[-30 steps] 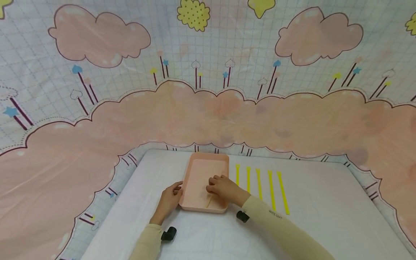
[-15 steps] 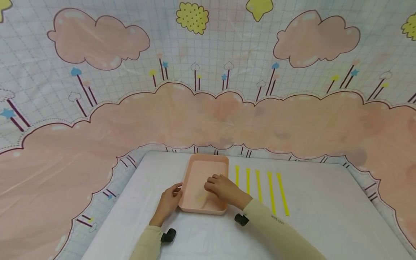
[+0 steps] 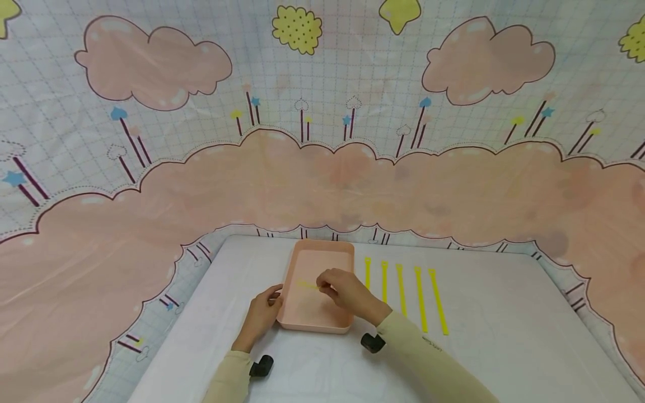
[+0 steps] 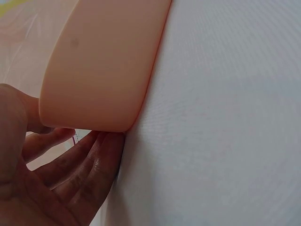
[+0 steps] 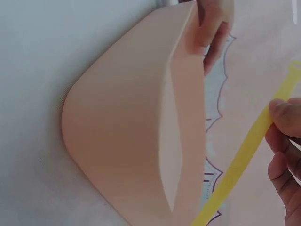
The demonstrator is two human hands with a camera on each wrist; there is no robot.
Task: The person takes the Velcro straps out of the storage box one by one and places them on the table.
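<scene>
A shallow pink tray (image 3: 307, 314) lies on the white table. My left hand (image 3: 264, 311) holds its left side; in the left wrist view the thumb lies at the rim and the fingers touch the outer wall. Over the tray my right hand (image 3: 349, 292) pinches a long flat yellow strip (image 5: 242, 155) between thumb and fingers. One end of that strip widens into a notched head. In the head view the strip looks blurred and points left from the fingertips.
Several similar yellow strips (image 3: 421, 299) lie in a row on the white table (image 3: 504, 324), right of the tray; the right forearm covers part of some. Behind the table hangs a patterned cloth (image 3: 353, 184) with clouds.
The yellow strip in my right hand has swung from pointing down toward the tray's near edge to pointing left. My left hand has stayed at the tray's side.
</scene>
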